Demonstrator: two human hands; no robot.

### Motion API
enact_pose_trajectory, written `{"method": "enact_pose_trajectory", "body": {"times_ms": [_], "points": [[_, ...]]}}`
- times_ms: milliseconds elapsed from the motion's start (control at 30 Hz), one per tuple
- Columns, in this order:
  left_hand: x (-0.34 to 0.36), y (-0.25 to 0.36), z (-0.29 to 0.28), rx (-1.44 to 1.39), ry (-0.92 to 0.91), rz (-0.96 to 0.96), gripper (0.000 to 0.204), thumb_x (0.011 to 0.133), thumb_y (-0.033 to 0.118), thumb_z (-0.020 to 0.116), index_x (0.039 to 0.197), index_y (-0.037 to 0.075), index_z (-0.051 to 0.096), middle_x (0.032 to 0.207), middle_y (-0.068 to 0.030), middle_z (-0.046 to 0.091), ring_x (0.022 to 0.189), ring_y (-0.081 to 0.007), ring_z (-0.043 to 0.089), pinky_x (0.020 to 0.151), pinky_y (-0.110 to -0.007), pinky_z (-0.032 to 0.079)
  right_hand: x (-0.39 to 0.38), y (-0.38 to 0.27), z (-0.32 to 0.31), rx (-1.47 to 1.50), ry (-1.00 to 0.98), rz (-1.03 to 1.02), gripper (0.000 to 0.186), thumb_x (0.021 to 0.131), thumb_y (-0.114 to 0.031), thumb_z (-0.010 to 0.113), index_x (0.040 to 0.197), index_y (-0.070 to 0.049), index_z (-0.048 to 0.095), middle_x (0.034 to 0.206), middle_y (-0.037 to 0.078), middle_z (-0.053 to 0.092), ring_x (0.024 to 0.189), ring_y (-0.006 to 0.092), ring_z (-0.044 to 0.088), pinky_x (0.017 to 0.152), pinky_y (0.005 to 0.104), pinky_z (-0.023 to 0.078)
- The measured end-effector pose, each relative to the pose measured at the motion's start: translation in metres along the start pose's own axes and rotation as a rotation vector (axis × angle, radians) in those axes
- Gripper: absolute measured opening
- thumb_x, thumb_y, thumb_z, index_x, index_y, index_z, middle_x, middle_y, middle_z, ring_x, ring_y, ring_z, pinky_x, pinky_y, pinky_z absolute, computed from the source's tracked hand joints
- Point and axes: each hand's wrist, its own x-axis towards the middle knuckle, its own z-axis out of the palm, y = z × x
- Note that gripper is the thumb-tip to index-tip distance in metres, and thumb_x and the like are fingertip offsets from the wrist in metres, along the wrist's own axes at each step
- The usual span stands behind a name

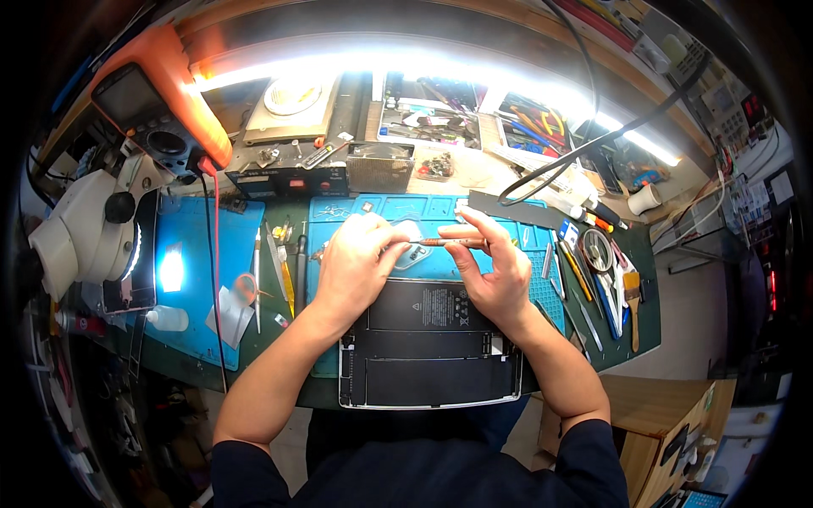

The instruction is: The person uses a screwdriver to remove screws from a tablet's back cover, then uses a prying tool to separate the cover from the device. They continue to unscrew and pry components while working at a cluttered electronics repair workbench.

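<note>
My left hand (pixel 356 262) pinches the tip end of a slim copper-coloured tool (pixel 440 241), held level above the blue work mat (pixel 339 209). My right hand (pixel 495 275) holds the tool's other end between thumb and fingers. Under the tool lies a small clear plastic piece (pixel 408 259), partly hidden. Just below my hands is an opened tablet-like device (pixel 432 370) with black battery panels showing; my forearms pass either side of it.
A microscope (pixel 76 237), lit screen (pixel 172 267) and orange multimeter (pixel 182 97) are at the left. Loose tools (pixel 584 279) crowd the right. A metal box (pixel 379 169) and tool trays (pixel 432 118) stand behind. Black cables (pixel 618 135) hang at upper right.
</note>
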Motion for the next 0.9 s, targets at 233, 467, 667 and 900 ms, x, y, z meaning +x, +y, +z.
{"method": "enact_pose_trajectory", "body": {"times_ms": [233, 467, 667, 900], "points": [[0.0, -0.003, 0.0, 0.013, 0.029, 0.043, 0.013, 0.088, 0.008, 0.076, 0.1, 0.004, 0.077, 0.093, -0.0086, 0.071, 0.089, -0.0286, 0.065, 0.08, -0.038, 0.052, 0.002, -0.002, -0.003, 0.003, 0.02, 0.002, 0.046, 0.094, -0.002, 0.074, 0.137, 0.0, 0.056, 0.103, 0.016, 0.078, 0.09, 0.0253, 0.079, 0.081, 0.0333, 0.061], [0.012, 0.006, -0.021, -0.801, -0.198, -0.544, 0.019, 0.103, 0.019, 0.069, 0.107, 0.003, 0.076, 0.099, 0.0002, 0.073, 0.081, -0.0059, 0.058, 0.072, -0.024, 0.048, 0.003, -0.015, -0.011, 0.286, 0.15, 0.271, 0.041, 0.101, -0.004, 0.067, 0.137, 0.004, 0.05, 0.108, 0.018, 0.077, 0.097, 0.0208, 0.076, 0.084, 0.0302, 0.06], [0.006, 0.011, -0.027, -1.277, -0.293, -0.772, 0.033, 0.104, 0.024, 0.068, 0.124, -0.002, 0.07, 0.099, -0.0008, 0.073, 0.078, -0.0034, 0.056, 0.069, -0.019, 0.045, 0.004, -0.022, -0.013, 0.462, 0.184, 0.299, 0.04, 0.103, -0.006, 0.066, 0.138, 0.003, 0.049, 0.11, 0.018, 0.077, 0.098, 0.0207, 0.076, 0.086, 0.0301, 0.06], [0.005, 0.012, -0.024, -1.333, -0.315, -0.821, 0.028, 0.105, 0.024, 0.066, 0.117, -0.001, 0.071, 0.098, -0.0004, 0.072, 0.078, -0.003, 0.057, 0.069, -0.018, 0.047, 0.003, -0.023, -0.016, 0.403, 0.146, 0.258, 0.04, 0.102, -0.006, 0.066, 0.138, 0.004, 0.05, 0.109, 0.018, 0.076, 0.098, 0.0207, 0.076, 0.085, 0.0301, 0.061]]}}
